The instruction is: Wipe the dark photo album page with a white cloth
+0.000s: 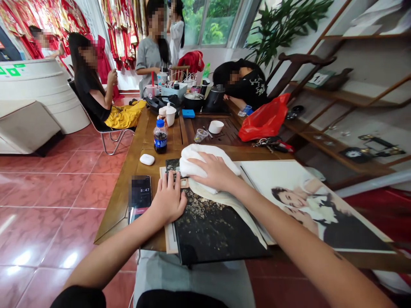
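My left hand (169,197) lies flat on the left edge of a black panel (218,231), its fingers spread and nothing in them. My right hand (212,171) presses down on a bunched white cloth (195,164) at the panel's far end, fingers curved over it. Part of the cloth trails towards me along the panel's right side. Pale speckled crumbs or residue (195,207) cover the panel's upper middle, with smears lower down. Its near edge juts past the table edge above my lap. A large photo print (308,205) of people lies to the right.
On the wooden table (128,149) are a phone (140,192), a white case (147,159), a blue-capped bottle (160,139), a white bowl (216,126), keys (269,143) and a red plastic bag (266,117). Several people are around the far side. Shelves (346,96) stand right.
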`<state>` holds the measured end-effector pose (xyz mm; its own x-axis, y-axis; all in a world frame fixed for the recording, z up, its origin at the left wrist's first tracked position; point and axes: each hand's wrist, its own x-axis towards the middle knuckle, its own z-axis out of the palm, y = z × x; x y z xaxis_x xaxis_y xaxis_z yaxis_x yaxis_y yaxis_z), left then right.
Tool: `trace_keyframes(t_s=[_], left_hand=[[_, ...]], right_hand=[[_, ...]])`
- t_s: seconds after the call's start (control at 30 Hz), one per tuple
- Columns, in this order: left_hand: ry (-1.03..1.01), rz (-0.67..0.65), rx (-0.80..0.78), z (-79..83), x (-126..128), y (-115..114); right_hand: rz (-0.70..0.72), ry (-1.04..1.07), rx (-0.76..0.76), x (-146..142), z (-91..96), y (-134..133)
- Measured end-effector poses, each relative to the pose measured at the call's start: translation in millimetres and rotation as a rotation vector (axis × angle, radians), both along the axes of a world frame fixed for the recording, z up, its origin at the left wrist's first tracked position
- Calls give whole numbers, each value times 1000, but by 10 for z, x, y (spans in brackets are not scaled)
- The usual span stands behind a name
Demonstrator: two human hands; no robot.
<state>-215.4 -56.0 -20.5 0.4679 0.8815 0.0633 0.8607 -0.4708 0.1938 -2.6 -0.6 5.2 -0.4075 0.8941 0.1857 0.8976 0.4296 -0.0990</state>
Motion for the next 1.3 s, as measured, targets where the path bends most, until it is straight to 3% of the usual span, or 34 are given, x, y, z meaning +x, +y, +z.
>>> trace_keyframes(t_s=[0.33, 0.57, 0.73, 0.97, 1.3], left_hand=[[3, -5, 5, -8, 1, 10], [17, 0, 8, 31, 10, 3], [19, -7, 4, 33, 4, 0], [15, -8, 20, -4, -5, 10], [53, 27, 49, -134, 3, 101]], right_hand=[[77, -7, 22, 134, -44, -762], [163, 24, 116, 244, -94, -1454], [189, 36, 184, 230, -79, -1808], [176, 39, 218, 69, -30, -1920], [192, 69, 129, -485, -87, -1925]])
